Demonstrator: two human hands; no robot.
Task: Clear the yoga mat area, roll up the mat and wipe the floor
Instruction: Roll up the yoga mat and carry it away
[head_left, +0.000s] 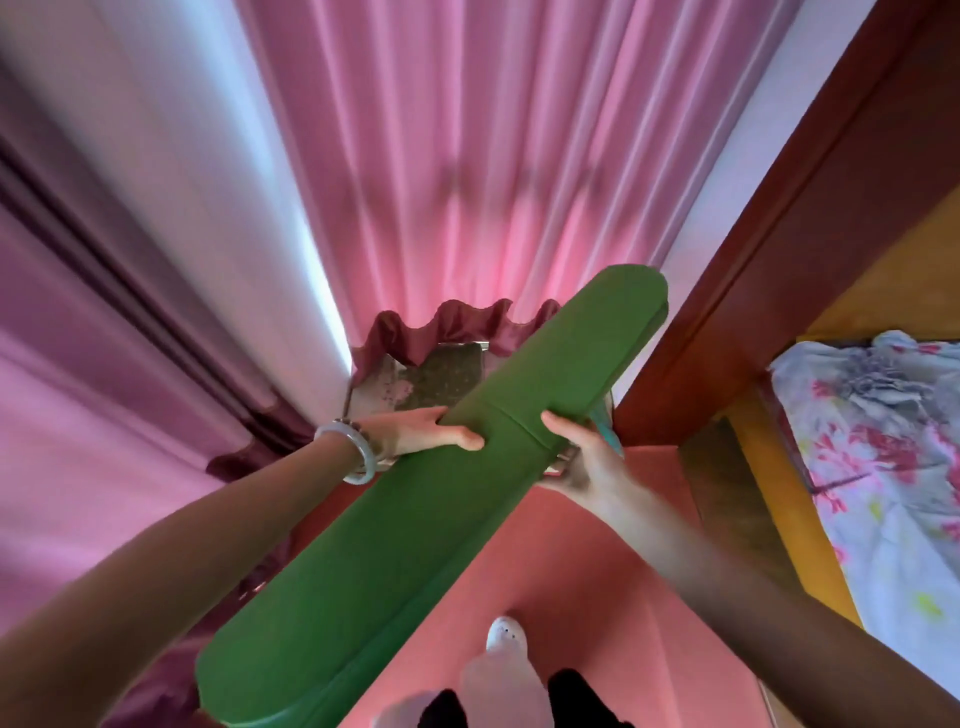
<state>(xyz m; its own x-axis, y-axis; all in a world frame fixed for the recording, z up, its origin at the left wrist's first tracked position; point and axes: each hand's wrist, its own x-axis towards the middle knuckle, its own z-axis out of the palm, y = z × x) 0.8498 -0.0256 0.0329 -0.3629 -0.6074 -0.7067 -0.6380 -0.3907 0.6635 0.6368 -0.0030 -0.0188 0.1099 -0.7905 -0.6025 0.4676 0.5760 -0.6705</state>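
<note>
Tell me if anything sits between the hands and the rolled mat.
Nothing does. The left hand grips the green mat from its left side, thumb across the top, and the right hand grips it from the right. Both touch the roll directly, near its middle, and hold it up in front of the pink curtain.

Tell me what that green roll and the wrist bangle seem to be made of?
The rolled green mat looks like matte foam or rubber: soft rounded ends, no shine. The bangle on the left wrist looks like pale, glossy, translucent stone, perhaps jade or glass; the blur leaves it open.
</note>
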